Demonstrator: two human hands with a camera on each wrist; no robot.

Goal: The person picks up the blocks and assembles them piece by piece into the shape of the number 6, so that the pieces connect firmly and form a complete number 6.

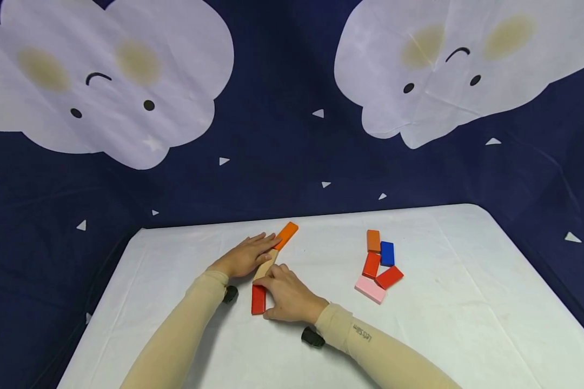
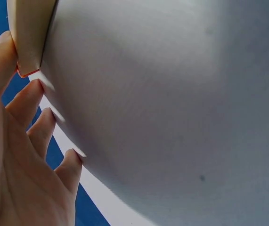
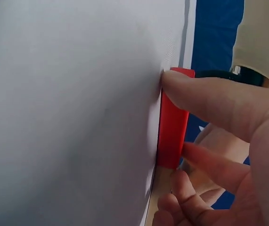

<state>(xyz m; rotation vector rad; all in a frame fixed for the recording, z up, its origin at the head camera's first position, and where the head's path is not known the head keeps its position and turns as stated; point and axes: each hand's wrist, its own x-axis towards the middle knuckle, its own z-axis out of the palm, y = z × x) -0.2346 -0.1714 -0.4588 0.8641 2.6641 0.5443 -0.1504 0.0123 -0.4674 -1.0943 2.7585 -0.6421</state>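
Note:
Three flat blocks lie end to end in a bent line on the table: orange (image 1: 287, 234) farthest away, plain wood (image 1: 265, 268) in the middle, red (image 1: 258, 300) nearest. My left hand (image 1: 247, 256) rests over the join of the orange and wooden blocks, fingers stretched out. In the left wrist view its thumb lies against the wooden block (image 2: 29, 33). My right hand (image 1: 292, 296) holds the red block along its right side. The right wrist view shows thumb near one end of this red block (image 3: 172, 134) and index finger near the other, beside the wooden block.
To the right on the white table (image 1: 448, 302) lies a loose group: an orange block (image 1: 373, 241), a blue block (image 1: 387, 254), two red blocks, one of them (image 1: 389, 277) slanted, and a pink block (image 1: 370, 289). A dark blue cloud-printed cloth (image 1: 282, 135) hangs behind.

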